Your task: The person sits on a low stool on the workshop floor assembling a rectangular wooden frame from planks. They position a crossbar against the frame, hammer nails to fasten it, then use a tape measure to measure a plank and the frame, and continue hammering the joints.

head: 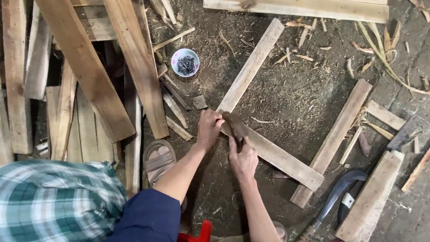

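A heap of planks (69,59) crowds my left, bare dirt lying open past the slats. My left hand (208,129) pinches at the slat joint (226,118); what it holds is hidden. My right hand (243,160) grips a hammer (234,126), its handle hidden.

Three loose slats (251,65) lie at centre, one bowl of nails (185,62) at eleven o'clock, one curved knife (334,193) at four.
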